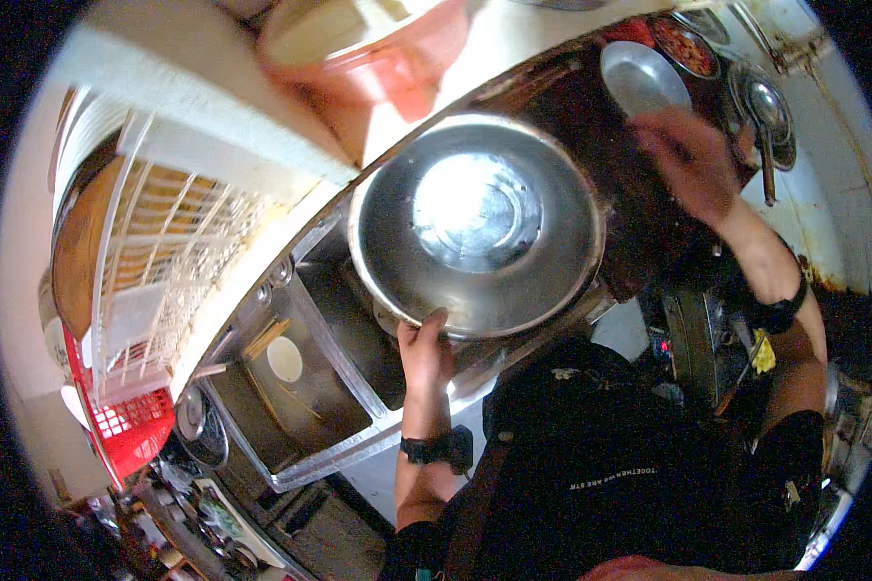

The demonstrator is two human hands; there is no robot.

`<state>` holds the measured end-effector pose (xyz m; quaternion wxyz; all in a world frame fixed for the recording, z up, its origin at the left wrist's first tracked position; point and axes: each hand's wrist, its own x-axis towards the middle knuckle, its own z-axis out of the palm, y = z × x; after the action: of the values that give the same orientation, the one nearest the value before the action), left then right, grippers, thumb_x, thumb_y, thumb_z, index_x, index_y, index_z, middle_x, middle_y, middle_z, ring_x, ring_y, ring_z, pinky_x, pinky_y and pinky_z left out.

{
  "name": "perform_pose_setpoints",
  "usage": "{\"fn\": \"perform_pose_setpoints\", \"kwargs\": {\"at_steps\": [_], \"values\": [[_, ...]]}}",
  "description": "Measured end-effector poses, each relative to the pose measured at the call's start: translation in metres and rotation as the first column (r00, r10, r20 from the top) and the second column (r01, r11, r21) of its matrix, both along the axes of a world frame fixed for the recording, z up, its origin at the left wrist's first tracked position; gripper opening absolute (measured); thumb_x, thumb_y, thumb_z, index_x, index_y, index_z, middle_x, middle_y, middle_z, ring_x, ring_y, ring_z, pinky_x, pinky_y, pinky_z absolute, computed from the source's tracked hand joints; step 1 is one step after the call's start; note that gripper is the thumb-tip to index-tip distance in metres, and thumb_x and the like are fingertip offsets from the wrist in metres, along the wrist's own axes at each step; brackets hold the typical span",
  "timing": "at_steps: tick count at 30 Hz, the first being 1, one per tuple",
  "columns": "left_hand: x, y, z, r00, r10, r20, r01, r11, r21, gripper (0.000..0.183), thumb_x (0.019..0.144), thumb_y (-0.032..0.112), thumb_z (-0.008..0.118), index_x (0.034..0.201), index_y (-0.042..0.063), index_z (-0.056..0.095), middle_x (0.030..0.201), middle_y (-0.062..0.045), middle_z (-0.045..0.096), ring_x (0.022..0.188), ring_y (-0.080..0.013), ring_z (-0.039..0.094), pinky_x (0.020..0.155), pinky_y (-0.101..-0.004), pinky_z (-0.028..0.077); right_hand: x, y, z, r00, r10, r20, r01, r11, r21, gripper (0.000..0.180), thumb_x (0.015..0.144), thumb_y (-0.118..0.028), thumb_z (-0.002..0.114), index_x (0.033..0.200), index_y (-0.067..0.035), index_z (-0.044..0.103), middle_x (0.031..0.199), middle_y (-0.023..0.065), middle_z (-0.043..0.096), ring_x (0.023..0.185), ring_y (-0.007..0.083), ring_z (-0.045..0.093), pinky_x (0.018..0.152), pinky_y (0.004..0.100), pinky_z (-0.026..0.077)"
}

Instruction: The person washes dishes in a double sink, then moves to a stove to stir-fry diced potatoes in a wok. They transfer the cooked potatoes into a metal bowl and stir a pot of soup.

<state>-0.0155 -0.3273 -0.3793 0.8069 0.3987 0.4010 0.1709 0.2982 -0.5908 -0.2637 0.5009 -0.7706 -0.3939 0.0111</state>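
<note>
My left hand (pixel 426 348) grips the near rim of a large round steel basin (pixel 436 290), its thumb over the edge. The basin rests tilted across the sink edge and the dark counter, with a shallow layer of what looks like clear liquid or glare at its bottom. To the right, my right hand (pixel 679 156) is blurred and raised over the dark counter, just below a translucent round lid or bowl (pixel 643 76). Whether its fingers touch that piece cannot be told.
A metal double sink (pixel 334 378) at the lower left holds a white oval item (pixel 285 359) and chopsticks (pixel 267 338). Beyond stand a pink plastic tub (pixel 378 72) and a white rack (pixel 167 247). A lidded pan (pixel 763 109) and a bowl of red food (pixel 683 47) lie at the upper right.
</note>
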Motion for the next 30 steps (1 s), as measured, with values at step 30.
{"fn": "perform_pose_setpoints", "kwargs": {"at_steps": [30], "values": [[-0.023, 0.145, -0.118, 0.932, -0.047, -0.359, 0.297, 0.666, 0.684, 0.046, 0.085, 0.000, 0.058, 0.131, 0.000, 0.056, 0.112, -0.017, 0.066, 0.106, -0.0317, 0.063, 0.092, -0.0397, 0.052, -0.091, 0.332, -0.008, 0.837, 0.547, -0.008, -0.454, 0.686, -0.568, 0.045, 0.093, -0.018, 0.061, 0.135, -0.005, 0.052, 0.118, 0.0214, 0.065, 0.106, 0.0315, 0.062, 0.095, 0.0422, 0.051]]}}
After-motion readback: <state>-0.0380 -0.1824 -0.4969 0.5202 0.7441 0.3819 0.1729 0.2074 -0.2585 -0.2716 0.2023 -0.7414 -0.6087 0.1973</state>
